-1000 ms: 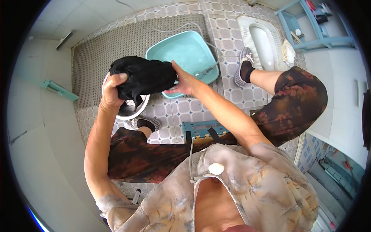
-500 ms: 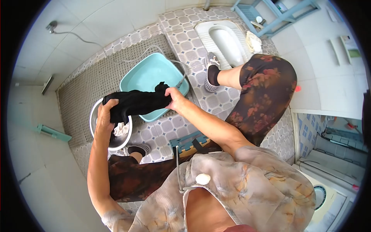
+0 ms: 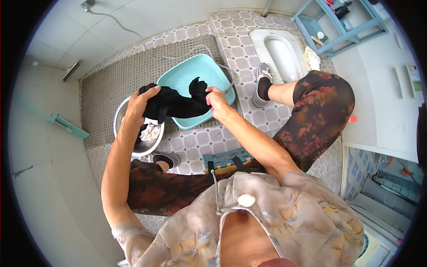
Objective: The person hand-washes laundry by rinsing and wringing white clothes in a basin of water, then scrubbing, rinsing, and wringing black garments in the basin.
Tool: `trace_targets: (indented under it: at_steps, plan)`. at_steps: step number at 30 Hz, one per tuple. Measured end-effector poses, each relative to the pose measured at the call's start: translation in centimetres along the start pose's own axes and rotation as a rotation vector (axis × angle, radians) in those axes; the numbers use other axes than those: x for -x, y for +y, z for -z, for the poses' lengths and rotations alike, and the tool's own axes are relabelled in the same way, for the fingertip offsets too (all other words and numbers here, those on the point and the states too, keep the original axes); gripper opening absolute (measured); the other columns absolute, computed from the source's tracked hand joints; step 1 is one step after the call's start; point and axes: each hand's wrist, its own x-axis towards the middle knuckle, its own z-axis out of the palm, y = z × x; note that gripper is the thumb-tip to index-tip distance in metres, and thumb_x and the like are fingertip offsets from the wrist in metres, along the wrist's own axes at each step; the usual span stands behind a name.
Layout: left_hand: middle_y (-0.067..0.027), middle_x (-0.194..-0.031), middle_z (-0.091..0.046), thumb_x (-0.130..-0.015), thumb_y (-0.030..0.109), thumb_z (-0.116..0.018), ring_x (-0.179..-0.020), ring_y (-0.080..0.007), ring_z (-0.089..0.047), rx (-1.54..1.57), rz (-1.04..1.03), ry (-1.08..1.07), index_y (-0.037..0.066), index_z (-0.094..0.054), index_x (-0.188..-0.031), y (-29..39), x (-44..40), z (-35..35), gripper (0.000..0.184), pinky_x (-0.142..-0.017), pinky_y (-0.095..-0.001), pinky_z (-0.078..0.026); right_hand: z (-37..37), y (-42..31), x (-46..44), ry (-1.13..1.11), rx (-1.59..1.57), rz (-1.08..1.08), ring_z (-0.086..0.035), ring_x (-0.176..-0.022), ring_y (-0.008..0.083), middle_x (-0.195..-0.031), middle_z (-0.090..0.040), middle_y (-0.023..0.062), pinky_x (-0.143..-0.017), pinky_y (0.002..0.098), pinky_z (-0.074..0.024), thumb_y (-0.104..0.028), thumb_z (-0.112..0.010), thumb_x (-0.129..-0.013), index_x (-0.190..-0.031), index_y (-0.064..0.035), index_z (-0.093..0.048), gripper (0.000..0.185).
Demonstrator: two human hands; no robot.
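A black piece of cloth (image 3: 175, 103), perhaps a garment, stretches between my two hands and sags in the middle. My left hand (image 3: 138, 104) is closed around its left end, above a metal basin (image 3: 119, 118). At the other end, my right hand (image 3: 217, 100) pinches the cloth, with a bunched tip standing up beside the fingers. Behind and under the cloth is a light-blue plastic tub (image 3: 189, 71) on the floor. White cloth (image 3: 150, 132) and some dark cloth lie in the metal basin, partly hidden by my left hand and the black cloth.
A grey perforated mat (image 3: 104, 95) lies under the tub. A thin hose (image 3: 120, 24) runs from the wall towards the tub. A squat toilet (image 3: 282, 53) is set in the tiled floor, near a blue shelf rack (image 3: 344, 35). My legs are spread around the work area.
The black cloth, pulled fairly straight before, now droops between my hands. Both hands keep hold of it and have risen slightly. The whole view has shifted a little.
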Motion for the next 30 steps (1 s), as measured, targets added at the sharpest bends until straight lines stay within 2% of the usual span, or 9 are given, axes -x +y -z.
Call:
trace_targets:
  at_steps: [5, 11, 13, 15, 17, 19, 22, 26, 30]
  plan:
    - [-0.0189, -0.096, -0.066, -0.072, 0.028, -0.079, -0.078, -0.0253, -0.068, -0.076, 0.014, 0.11, -0.01, -0.055, -0.111, 1.0, 1.7, -1.8, 0.06, -0.07, -0.0319, -0.057, 0.8, 0.4, 0.3, 0.065, 0.292, 0.145, -0.046, -0.059, 0.0129, -0.07, -0.055, 0.002, -0.052, 0.0286, -0.0363, 0.004, -0.051, -0.063, -0.093, -0.0005, -0.066, 0.034]
    - [-0.0165, -0.099, -0.067, -0.073, 0.034, -0.079, -0.084, -0.0261, -0.067, 0.045, 0.075, 0.009, -0.007, -0.061, -0.107, 0.7, 1.3, -1.0, 0.056, -0.08, -0.0337, -0.054, 2.9, 1.5, -1.0, 0.178, 0.063, -0.094, -0.054, -0.074, 0.0159, -0.081, -0.057, 0.002, -0.065, 0.0362, -0.0455, -0.001, -0.061, -0.07, -0.103, -0.01, -0.06, 0.035]
    - [-0.0172, -0.1, -0.067, -0.073, 0.032, -0.079, -0.085, -0.0268, -0.068, 0.121, 0.092, 0.062, -0.008, -0.06, -0.107, -0.2, 0.2, -0.4, 0.055, -0.08, -0.0352, -0.054, 3.0, 1.3, -0.9, 0.211, 0.057, -0.092, -0.054, -0.069, 0.0156, -0.079, -0.057, 0.0029, -0.062, 0.0333, -0.0469, -0.001, -0.062, -0.07, -0.103, -0.0097, -0.059, 0.035]
    - [-0.0176, -0.098, -0.067, -0.074, 0.029, -0.08, -0.086, -0.0274, -0.068, 0.176, 0.078, 0.105, -0.009, -0.06, -0.106, -0.6, -0.3, -0.3, 0.054, -0.079, -0.0372, -0.055, 3.5, 1.6, -2.0, 0.212, 0.132, -0.041, -0.048, -0.053, 0.0132, -0.074, -0.054, 0.0039, -0.045, 0.0251, -0.0386, -0.001, -0.062, -0.07, -0.103, -0.0083, -0.057, 0.034]
    - [-0.0177, -0.1, -0.066, -0.074, 0.027, -0.079, -0.088, -0.0275, -0.067, 0.23, 0.06, 0.077, -0.011, -0.059, -0.105, -1.3, -1.0, 0.1, 0.053, -0.078, -0.0383, -0.056, 3.4, 1.1, -2.2, 0.192, 0.098, 0.013, -0.046, -0.053, 0.0128, -0.073, -0.053, 0.0038, -0.043, 0.0251, -0.0362, -0.001, -0.061, -0.07, -0.1, -0.0063, -0.056, 0.031]
    - [-0.0163, -0.099, -0.066, -0.075, 0.025, -0.078, -0.088, -0.0263, -0.067, 0.173, 0.087, 0.19, -0.009, -0.06, -0.104, -1.4, -1.5, 0.1, 0.048, -0.076, -0.0382, -0.056, 2.9, 0.2, -1.6, 0.19, 0.126, 0.062, -0.046, -0.053, 0.0124, -0.073, -0.052, 0.0039, -0.043, 0.0241, -0.0343, -0.001, -0.059, -0.069, -0.097, -0.0053, -0.055, 0.029]
    - [-0.015, -0.098, -0.066, -0.074, 0.021, -0.078, -0.088, -0.025, -0.066, 0.092, 0.111, 0.234, -0.007, -0.061, -0.104, -1.5, -1.9, 0.1, 0.044, -0.075, -0.0366, -0.056, 1.7, -1.3, -0.8, 0.205, 0.062, 0.079, -0.042, -0.052, 0.0105, -0.071, -0.048, 0.0002, -0.042, 0.0228, -0.0322, 0.001, -0.057, -0.066, -0.09, -0.0098, -0.054, 0.026]
    - [-0.0157, -0.105, -0.065, -0.073, 0.012, -0.078, -0.089, -0.0262, -0.066, -0.015, 0.104, 0.158, -0.005, -0.053, -0.121, -1.5, -2.1, 0.3, 0.057, -0.082, -0.0345, -0.054, 0.1, -3.6, 0.4, 0.123, 0.028, 0.14, -0.039, -0.05, 0.0079, -0.067, -0.045, -0.0029, -0.042, 0.0209, -0.0297, 0.001, -0.056, -0.065, -0.081, -0.013, -0.054, 0.022]
    - [-0.0197, -0.103, -0.064, -0.075, 0.006, -0.073, -0.092, -0.0287, -0.066, -0.174, -0.04, 0.25, -0.008, -0.051, -0.126, -1.6, -2.0, 0.4, 0.057, -0.078, -0.0347, -0.056, -3.0, -7.4, 2.7, -0.005, 0.041, 0.258, -0.037, -0.048, 0.0052, -0.064, -0.044, -0.0051, -0.041, 0.0186, -0.0274, 0.002, -0.058, -0.066, -0.077, -0.0121, -0.054, 0.018]
